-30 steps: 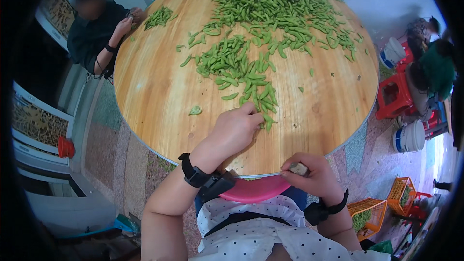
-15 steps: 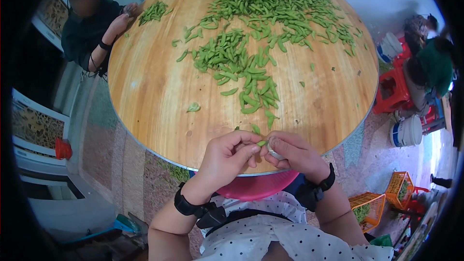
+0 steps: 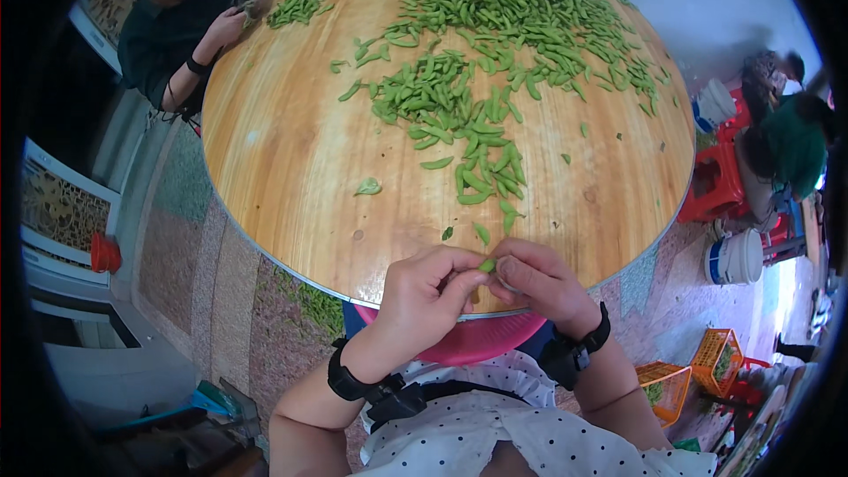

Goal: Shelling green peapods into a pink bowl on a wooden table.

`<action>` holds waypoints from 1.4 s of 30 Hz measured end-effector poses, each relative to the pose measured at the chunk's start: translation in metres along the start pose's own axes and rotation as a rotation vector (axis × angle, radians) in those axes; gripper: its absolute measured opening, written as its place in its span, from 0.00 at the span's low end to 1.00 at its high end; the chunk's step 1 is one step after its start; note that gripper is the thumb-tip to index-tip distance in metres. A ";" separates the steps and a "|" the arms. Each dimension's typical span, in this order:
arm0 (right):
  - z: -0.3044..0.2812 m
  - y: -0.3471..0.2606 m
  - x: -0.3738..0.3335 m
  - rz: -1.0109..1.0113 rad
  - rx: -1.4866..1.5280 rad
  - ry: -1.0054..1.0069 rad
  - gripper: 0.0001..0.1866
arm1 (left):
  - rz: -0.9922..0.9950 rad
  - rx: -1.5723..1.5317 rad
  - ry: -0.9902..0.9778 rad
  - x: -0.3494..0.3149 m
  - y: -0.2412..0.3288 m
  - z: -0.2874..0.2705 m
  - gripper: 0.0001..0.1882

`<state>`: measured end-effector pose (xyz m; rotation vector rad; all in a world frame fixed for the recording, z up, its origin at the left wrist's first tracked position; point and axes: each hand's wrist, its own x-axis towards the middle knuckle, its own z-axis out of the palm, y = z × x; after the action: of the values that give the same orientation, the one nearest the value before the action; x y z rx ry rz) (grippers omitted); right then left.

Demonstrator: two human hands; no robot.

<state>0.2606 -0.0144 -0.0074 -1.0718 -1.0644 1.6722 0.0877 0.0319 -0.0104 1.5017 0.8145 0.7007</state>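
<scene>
Just over the table's near edge, my two hands meet at one green soybean pod [image 3: 487,265]. Thumb and forefinger of my left hand [image 3: 424,290] pinch it from the left. My right hand [image 3: 546,284] is closed against its other end; a small shiny silver thing [image 3: 506,286] shows in its fingers, mostly hidden, kind unclear. Past my fingertips lie a few single pods [image 3: 481,233]. Farther off, a loose heap of pods [image 3: 433,97] trails toward me from a much larger pile [image 3: 512,0]. Below my hands a pink basin [image 3: 481,342] sits at my lap, its inside mostly hidden.
The round wooden table [image 3: 300,185] fills the middle. At its far left a person [image 3: 181,35] handles greens beside a small pod pile [image 3: 296,7]. On the right are red stools [image 3: 714,181], white buckets [image 3: 738,256], orange crates [image 3: 664,389] and seated people. Green scraps [image 3: 309,300] litter the floor.
The whole view has shifted slightly, so the table's contents appear a little to the right. Both hands stay together at the pod, and the silver thing in my right hand is less visible.
</scene>
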 end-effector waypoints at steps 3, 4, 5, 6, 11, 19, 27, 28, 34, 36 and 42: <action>-0.001 0.003 -0.002 -0.034 -0.052 0.018 0.12 | 0.042 0.019 0.013 -0.002 -0.003 0.002 0.06; -0.001 0.004 -0.003 -0.045 -0.068 0.025 0.12 | 0.030 -0.016 0.014 -0.003 -0.003 0.004 0.06; -0.001 0.006 -0.002 -0.102 -0.120 0.047 0.12 | 0.014 -0.051 0.020 -0.002 -0.004 0.005 0.06; 0.000 0.008 -0.002 -0.158 -0.172 0.071 0.12 | -0.013 -0.121 0.025 -0.002 -0.005 0.006 0.06; -0.006 0.006 -0.003 -0.104 -0.130 -0.010 0.12 | -0.045 -0.224 0.041 -0.006 -0.007 0.009 0.07; -0.003 -0.001 -0.007 0.003 0.067 -0.066 0.12 | -0.020 -0.197 0.037 -0.008 -0.004 0.009 0.07; -0.001 0.003 -0.007 -0.059 -0.046 -0.007 0.10 | 0.094 -0.025 0.082 -0.009 -0.004 0.012 0.06; -0.001 0.004 -0.007 -0.071 -0.070 0.016 0.09 | 0.029 -0.108 0.070 -0.010 -0.003 0.013 0.06; -0.002 0.002 -0.008 -0.364 -0.493 0.018 0.05 | -0.198 -0.470 0.006 -0.008 0.001 0.008 0.05; 0.001 0.000 -0.005 -0.458 -0.593 0.048 0.04 | -0.239 -0.532 0.007 -0.006 -0.001 0.007 0.05; 0.001 -0.002 -0.005 -0.455 -0.786 0.023 0.06 | -0.407 -0.832 -0.035 -0.005 -0.005 -0.002 0.06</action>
<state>0.2615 -0.0192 -0.0046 -1.1849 -1.8613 0.8729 0.0833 0.0292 -0.0153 0.5746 0.6505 0.5915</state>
